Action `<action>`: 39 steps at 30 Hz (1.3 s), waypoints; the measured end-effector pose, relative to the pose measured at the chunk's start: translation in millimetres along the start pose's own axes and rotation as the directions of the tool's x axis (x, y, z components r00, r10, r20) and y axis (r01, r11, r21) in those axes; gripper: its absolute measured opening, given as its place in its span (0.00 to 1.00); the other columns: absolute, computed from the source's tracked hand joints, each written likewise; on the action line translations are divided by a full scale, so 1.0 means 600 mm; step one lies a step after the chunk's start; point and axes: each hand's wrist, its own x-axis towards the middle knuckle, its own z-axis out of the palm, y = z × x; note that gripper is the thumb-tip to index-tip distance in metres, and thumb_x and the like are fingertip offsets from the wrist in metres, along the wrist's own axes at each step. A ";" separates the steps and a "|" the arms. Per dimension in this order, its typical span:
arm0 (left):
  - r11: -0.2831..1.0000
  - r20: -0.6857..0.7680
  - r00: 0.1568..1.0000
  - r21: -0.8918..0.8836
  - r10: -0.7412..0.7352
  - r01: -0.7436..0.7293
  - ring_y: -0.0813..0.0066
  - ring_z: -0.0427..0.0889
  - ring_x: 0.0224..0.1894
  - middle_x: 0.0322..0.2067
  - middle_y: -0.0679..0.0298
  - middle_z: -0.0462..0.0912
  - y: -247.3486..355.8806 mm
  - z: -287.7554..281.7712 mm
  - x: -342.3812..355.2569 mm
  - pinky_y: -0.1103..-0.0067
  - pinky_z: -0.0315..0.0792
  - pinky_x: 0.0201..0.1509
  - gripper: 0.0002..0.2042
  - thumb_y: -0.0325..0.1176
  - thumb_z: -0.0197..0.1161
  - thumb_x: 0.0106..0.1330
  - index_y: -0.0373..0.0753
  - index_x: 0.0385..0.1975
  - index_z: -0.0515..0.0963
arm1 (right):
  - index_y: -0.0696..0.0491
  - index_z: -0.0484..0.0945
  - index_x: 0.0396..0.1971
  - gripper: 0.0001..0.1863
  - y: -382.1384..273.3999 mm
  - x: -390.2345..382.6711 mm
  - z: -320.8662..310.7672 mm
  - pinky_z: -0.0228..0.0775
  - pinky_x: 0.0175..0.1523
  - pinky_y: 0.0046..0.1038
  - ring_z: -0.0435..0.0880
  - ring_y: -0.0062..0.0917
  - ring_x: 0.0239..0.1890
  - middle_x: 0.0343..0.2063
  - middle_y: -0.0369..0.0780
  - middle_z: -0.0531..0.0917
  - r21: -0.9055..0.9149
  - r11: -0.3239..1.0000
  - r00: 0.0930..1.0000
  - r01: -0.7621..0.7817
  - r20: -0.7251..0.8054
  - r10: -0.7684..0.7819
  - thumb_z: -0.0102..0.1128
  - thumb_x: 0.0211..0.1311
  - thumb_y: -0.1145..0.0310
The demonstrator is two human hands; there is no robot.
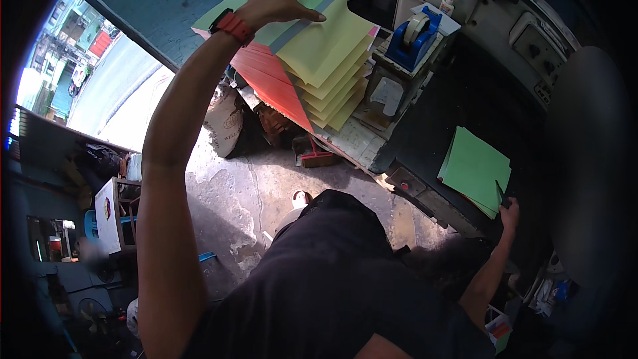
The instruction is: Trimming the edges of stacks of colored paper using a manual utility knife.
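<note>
My left hand [276,3], a red-strapped watch on its wrist, lies on top of a tall stack of paper pads. Its thumb is spread from the fingers beside a grey binding strip [299,28]. The stack has a green top sheet [232,1], a red side [269,76] and several yellow sheets [332,46] fanning out to the right. Far to the right, my right hand [509,214] is closed on a slim black pointed tool [502,194], its kind unclear. The tool overlaps the corner of a smaller pile of green sheets [473,165] on the dark bench.
A blue tape dispenser [413,40] and a white glue bottle [447,4] stand right of the stack. The dark bench [425,134] runs along the right. A red broom head [318,159] and a white sack [222,123] are on the floor below. An open doorway is at left.
</note>
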 end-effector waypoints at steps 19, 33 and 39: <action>0.927 0.137 0.990 -0.369 -0.026 0.075 0.53 0.80 0.53 0.48 0.53 0.83 -0.029 -0.023 0.032 0.55 0.75 0.51 0.32 0.46 0.75 0.45 0.39 0.53 0.80 | 0.59 0.80 0.38 0.11 -0.584 -0.220 0.021 0.61 0.28 0.20 0.68 0.12 0.23 0.20 0.30 0.75 0.774 0.562 0.951 0.290 -0.166 -0.261 0.69 0.57 0.71; 0.977 -0.001 1.000 -0.215 -0.004 0.004 0.60 0.85 0.41 0.40 0.52 0.85 -0.018 -0.005 0.029 0.72 0.76 0.47 0.29 0.46 0.76 0.39 0.40 0.44 0.84 | 0.57 0.80 0.36 0.08 -0.664 -0.262 0.010 0.54 0.25 0.18 0.63 0.10 0.20 0.17 0.27 0.69 0.856 0.426 0.911 0.293 -0.114 -0.397 0.68 0.58 0.72; 0.979 -0.032 0.999 -0.203 0.001 -0.008 0.60 0.85 0.42 0.39 0.54 0.86 -0.014 -0.005 0.025 0.72 0.77 0.47 0.30 0.46 0.77 0.39 0.40 0.45 0.83 | 0.57 0.80 0.35 0.08 -0.686 -0.264 0.011 0.55 0.24 0.18 0.64 0.10 0.20 0.18 0.28 0.71 0.854 0.423 0.887 0.303 -0.090 -0.453 0.68 0.59 0.71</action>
